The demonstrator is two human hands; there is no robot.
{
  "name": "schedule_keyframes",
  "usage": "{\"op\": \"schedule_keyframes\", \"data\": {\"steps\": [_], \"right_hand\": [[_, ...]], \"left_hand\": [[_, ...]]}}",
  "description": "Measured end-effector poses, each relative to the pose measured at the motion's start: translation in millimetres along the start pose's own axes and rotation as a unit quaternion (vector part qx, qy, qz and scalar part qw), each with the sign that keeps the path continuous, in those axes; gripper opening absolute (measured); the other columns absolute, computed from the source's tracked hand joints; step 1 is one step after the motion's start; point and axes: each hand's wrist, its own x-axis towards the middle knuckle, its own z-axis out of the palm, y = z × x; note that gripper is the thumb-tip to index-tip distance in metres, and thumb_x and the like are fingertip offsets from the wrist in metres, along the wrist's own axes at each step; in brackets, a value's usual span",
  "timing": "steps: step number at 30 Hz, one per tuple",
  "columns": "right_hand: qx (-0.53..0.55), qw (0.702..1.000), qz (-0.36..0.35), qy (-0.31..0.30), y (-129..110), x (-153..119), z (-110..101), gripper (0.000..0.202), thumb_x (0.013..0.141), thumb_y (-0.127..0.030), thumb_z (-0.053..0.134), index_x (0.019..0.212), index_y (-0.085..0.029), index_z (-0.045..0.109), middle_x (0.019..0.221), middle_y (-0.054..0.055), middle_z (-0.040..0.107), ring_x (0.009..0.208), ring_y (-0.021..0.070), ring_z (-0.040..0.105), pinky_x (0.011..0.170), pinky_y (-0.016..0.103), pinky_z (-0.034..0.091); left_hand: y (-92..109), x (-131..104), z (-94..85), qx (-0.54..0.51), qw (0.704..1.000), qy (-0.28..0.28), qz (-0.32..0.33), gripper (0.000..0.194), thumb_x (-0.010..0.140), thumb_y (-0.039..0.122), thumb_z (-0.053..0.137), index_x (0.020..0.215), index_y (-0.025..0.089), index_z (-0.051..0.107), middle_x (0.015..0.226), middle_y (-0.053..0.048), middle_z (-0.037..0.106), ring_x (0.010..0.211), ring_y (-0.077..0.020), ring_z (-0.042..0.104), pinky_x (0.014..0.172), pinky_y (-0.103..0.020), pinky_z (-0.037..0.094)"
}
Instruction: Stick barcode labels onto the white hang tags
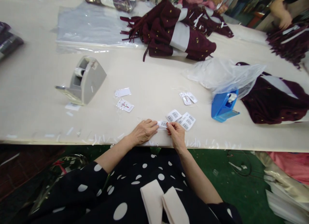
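Note:
At the table's near edge, a small white barcode tag [163,124] lies between my two hands. My left hand [144,131] rests on the table with fingers together, holding down the tag's left end. The thumb and forefinger of my right hand [176,133] pinch its right end. Just beyond my right hand lie overlapping sheets of barcode stickers [188,121]. Further forward are printed hang tags [185,98]. To the left, a hang tag with a red print [125,105] lies near a plain white tag [123,92].
A grey tape dispenser [90,79] stands left, a blue tape dispenser [223,106] right. Clear plastic bags [96,28] and maroon garments with white paper bands [193,40] lie farther back. Bits of tape [96,138] line the near edge. Another person's hand [285,20] is at far right.

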Motion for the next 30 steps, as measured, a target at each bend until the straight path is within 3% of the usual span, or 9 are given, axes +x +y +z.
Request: {"op": "schedule_keyframes", "data": {"steps": [9,30], "right_hand": [[-0.071,0.996,-0.002,-0.054,-4,4,-4,0.025,0.069,-0.044,0.058,0.067,-0.019,0.055,0.051,-0.005,0.050,0.045,0.0100,0.043,0.044,0.024,0.038],[-0.203,0.976,-0.038,-0.066,-9,18,0,0.023,0.069,-0.038,0.056,0.061,-0.017,0.060,0.051,-0.001,0.056,0.049,0.0120,0.046,0.051,0.024,0.036]], "left_hand": [[-9,-6,4.8,-0.094,0.994,0.048,-0.007,0.025,0.088,0.026,0.037,0.100,0.015,0.057,0.105,-0.013,0.056,0.097,-0.0208,0.051,0.086,-0.036,0.042],[-7,-6,5.5,-0.039,0.998,0.039,0.005,0.028,0.089,0.027,0.036,0.103,0.013,0.055,0.104,-0.012,0.056,0.096,-0.0216,0.049,0.085,-0.035,0.041]]}}
